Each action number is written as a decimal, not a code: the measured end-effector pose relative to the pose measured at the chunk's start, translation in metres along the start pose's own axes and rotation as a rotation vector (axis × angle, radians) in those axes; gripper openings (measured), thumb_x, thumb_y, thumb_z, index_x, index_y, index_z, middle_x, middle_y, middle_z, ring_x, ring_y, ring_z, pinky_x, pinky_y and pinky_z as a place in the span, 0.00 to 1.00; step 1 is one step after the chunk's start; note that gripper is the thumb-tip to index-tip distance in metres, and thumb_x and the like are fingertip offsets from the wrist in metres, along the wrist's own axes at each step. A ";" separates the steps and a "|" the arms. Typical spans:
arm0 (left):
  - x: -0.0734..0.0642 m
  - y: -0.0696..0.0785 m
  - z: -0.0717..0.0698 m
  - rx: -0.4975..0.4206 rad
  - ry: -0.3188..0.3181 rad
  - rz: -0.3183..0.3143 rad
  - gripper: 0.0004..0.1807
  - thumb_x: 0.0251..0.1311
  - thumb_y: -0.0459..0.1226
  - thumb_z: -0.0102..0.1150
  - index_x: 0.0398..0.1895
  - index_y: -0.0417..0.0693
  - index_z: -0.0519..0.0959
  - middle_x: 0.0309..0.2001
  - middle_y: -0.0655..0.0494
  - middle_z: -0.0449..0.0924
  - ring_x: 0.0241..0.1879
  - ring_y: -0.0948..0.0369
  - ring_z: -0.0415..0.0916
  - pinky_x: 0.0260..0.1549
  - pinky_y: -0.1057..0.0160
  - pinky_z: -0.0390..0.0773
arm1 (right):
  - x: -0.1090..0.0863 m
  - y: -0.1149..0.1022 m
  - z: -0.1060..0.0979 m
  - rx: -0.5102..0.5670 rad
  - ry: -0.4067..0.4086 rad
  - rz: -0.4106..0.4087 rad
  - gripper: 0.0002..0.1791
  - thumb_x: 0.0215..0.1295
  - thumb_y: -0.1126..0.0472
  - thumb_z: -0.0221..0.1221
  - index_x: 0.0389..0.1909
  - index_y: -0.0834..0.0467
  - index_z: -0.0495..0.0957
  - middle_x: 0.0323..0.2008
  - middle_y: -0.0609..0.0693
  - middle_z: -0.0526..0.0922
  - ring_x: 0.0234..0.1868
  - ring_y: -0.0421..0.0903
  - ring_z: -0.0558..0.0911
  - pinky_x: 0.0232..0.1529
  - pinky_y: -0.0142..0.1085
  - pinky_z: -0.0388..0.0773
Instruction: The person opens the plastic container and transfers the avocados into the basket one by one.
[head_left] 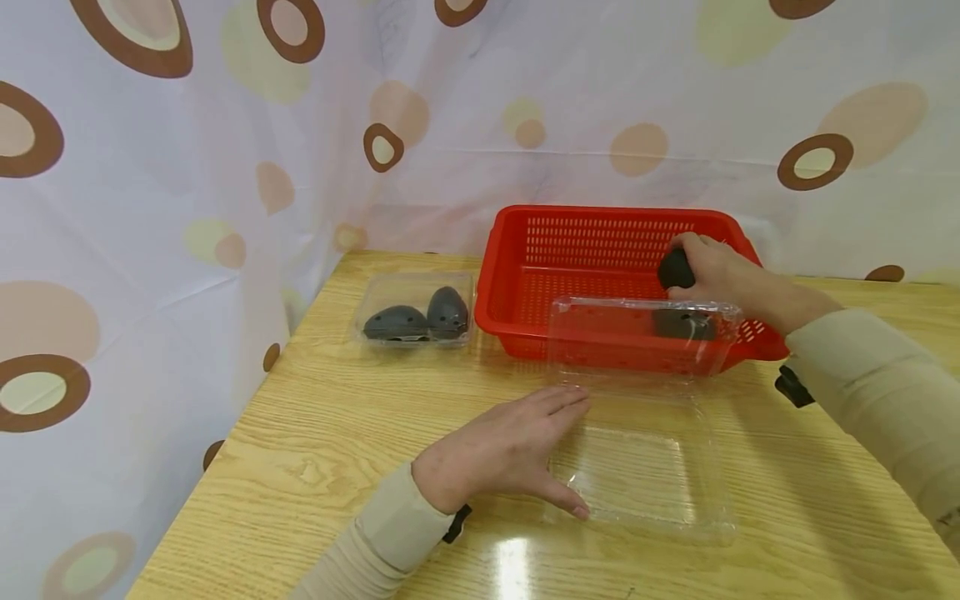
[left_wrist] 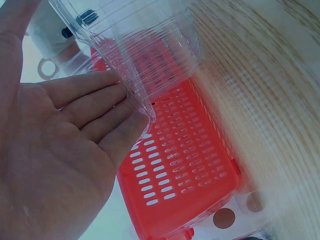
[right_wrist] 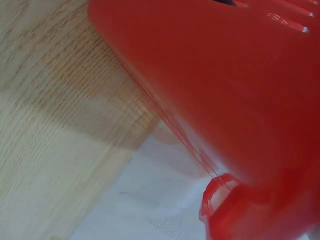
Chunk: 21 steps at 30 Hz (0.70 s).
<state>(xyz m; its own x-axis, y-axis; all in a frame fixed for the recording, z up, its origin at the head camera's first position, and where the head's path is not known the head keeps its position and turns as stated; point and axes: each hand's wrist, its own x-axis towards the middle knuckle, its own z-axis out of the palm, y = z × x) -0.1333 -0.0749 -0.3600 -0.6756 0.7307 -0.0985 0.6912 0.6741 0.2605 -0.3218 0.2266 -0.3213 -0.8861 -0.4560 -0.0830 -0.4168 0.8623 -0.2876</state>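
Observation:
In the head view my right hand grips a dark, egg-shaped, avocado-like fruit over the right part of the red basket. Below it, another dark fruit shows through the raised lid of a clear plastic clamshell box. The base of that box lies on the table with nothing in it. At its left edge rests my left hand, thumb spread from the fingers. Straight fingers touch the clear plastic in the left wrist view. The right wrist view shows the basket's outside, the hand hidden.
Left of the basket stands a clear plastic box holding two dark fruits. A patterned cloth hangs behind and to the left of the wooden table. The raised lid stands against the basket's front.

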 end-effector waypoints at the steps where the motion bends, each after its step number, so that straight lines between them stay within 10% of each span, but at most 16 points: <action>1: 0.000 0.000 0.000 0.001 -0.002 -0.001 0.62 0.46 0.70 0.65 0.78 0.45 0.55 0.78 0.54 0.53 0.78 0.59 0.50 0.75 0.62 0.55 | 0.001 0.000 0.000 -0.002 -0.004 0.003 0.38 0.61 0.59 0.64 0.64 0.72 0.56 0.54 0.74 0.70 0.51 0.66 0.74 0.55 0.63 0.75; 21: -0.001 0.001 -0.002 0.022 -0.007 -0.005 0.63 0.45 0.71 0.62 0.78 0.46 0.54 0.79 0.55 0.52 0.78 0.60 0.49 0.75 0.63 0.56 | 0.012 0.011 0.014 -0.080 -0.013 -0.086 0.36 0.59 0.63 0.67 0.64 0.72 0.62 0.58 0.75 0.69 0.58 0.70 0.71 0.62 0.66 0.68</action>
<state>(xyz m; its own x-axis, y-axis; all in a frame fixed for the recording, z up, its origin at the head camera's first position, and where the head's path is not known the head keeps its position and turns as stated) -0.1325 -0.0752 -0.3580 -0.6773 0.7280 -0.1061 0.6934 0.6799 0.2386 -0.3341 0.2272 -0.3391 -0.8439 -0.5313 -0.0740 -0.5063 0.8345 -0.2176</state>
